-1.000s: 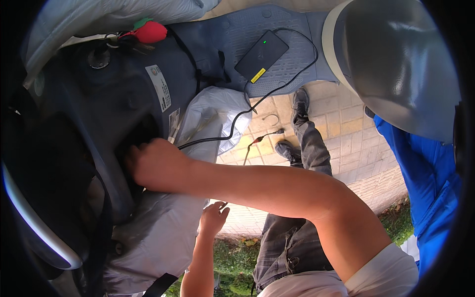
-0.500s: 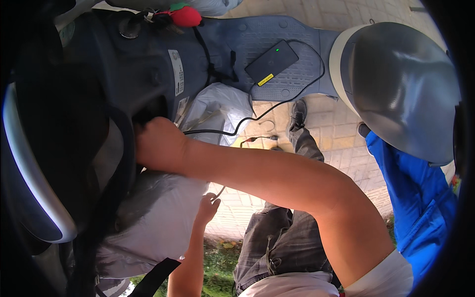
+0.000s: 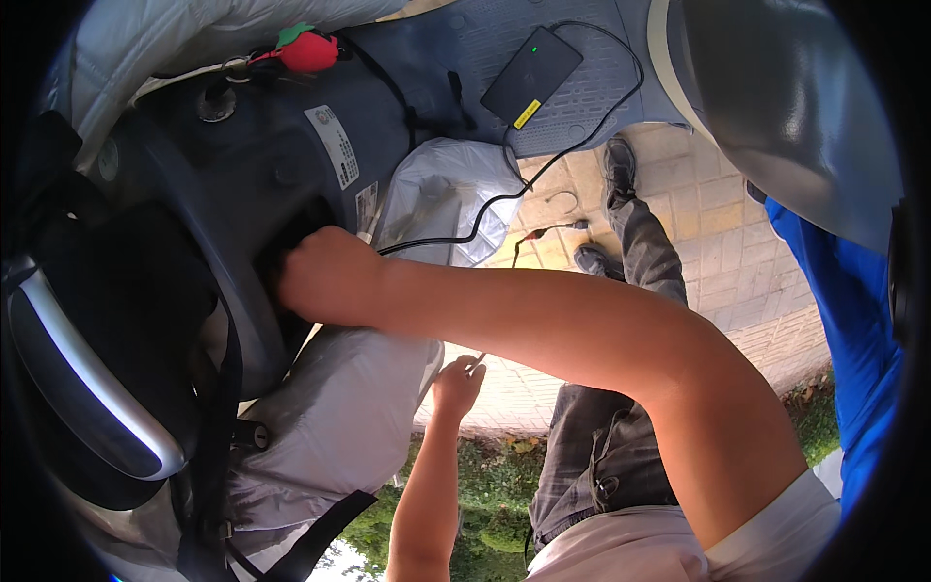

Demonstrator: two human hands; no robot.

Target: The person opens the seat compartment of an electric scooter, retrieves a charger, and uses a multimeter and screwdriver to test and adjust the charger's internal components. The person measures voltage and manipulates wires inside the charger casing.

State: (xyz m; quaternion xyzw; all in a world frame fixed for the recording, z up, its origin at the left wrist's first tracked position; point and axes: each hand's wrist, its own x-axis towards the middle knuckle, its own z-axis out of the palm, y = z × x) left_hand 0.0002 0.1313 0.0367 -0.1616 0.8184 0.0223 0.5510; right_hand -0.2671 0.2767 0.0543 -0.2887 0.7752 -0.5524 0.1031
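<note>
My right hand (image 3: 330, 274) reaches into a dark opening in the grey front panel (image 3: 257, 184) of an electric scooter, and its fingers are hidden there. From beside this hand a black cord (image 3: 504, 197) curves up to a black charger (image 3: 531, 80) with a lit green light, resting on the footboard. Lower down, my left hand (image 3: 458, 390) is closed round a thin cable (image 3: 475, 365). This cable passes behind my right forearm. Past the forearm, a thin dark wire with a small red-and-black connector (image 3: 539, 233) hangs over the paving.
A padded silvery cover (image 3: 335, 417) drapes around the scooter's front. Keys with a red strawberry-like charm (image 3: 308, 52) hang at the lock. The grey seat (image 3: 790, 107) is at right, beside a person's blue trousers (image 3: 853, 359). A black strap (image 3: 320, 533) crosses the lower left.
The whole view has shifted and tilted, showing more of the front panel and cover. My right hand is still in the opening, and my left still grips the cable.
</note>
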